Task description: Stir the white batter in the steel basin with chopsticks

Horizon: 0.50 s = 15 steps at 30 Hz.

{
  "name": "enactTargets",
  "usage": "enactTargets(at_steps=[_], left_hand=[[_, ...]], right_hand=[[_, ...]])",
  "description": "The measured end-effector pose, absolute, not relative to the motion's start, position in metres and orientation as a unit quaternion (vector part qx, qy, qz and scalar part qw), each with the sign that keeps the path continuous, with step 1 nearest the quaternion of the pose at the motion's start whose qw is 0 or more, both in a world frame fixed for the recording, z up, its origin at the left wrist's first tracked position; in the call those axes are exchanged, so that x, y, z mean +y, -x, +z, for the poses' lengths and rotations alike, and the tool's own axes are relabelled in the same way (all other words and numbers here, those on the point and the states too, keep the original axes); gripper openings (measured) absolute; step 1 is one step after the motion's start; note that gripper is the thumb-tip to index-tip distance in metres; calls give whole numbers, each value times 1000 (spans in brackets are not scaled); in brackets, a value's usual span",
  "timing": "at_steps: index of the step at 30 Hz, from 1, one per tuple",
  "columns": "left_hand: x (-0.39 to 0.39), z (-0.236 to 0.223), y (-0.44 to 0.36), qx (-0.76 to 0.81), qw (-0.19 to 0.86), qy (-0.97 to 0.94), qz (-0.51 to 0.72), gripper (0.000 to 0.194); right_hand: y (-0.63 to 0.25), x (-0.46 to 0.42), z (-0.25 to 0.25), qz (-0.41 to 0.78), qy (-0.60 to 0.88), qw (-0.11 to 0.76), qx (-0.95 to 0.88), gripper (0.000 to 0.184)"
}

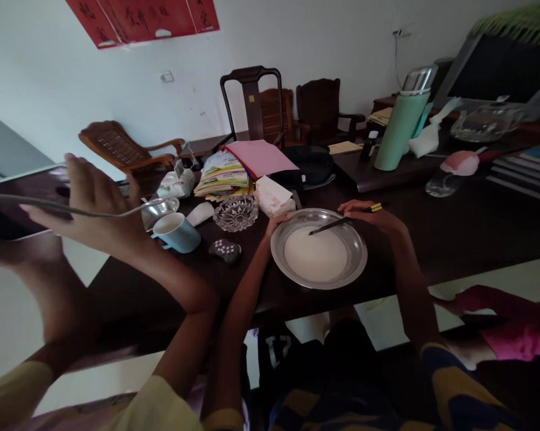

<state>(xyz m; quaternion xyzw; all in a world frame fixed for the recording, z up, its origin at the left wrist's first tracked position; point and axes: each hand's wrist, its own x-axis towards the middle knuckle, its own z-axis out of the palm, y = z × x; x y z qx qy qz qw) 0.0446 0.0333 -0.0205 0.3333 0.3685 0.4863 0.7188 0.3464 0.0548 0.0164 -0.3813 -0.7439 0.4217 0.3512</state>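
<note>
A wide metal bowl (363, 254) holding a pale, milky liquid (317, 257) stands on the dark table in front of me. My left hand (279, 221) grips the bowl's left rim. Dark chopsticks (333, 225) with yellow bands near the top end are in my right hand (371, 216), above the right side of the bowl. Their tips reach down into the liquid; I cannot tell if it is one or two sticks. Behind the bowl, close to my left hand, is a tissue pack (273, 197).
At left, another person's raised hand (103, 203) is beside a metal spoon (117, 213). Nearby are a blue mug (182, 234), a game controller (225, 251), a glass ashtray (236, 214) and a small metal bowl (164, 208). A green thermos (400, 129) stands back right. Another person's pink sleeve (521, 329) shows at right.
</note>
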Motion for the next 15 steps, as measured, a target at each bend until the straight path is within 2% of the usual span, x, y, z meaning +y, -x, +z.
enactTargets(at_steps=[8, 15], left_hand=[[36, -22, -43, 371, 722, -334, 478, 34], [36, -22, -43, 368, 718, -352, 474, 34]], right_hand=[[-344, 48, 23, 454, 323, 294, -777, 38], [-359, 49, 24, 435, 330, 328, -771, 37]])
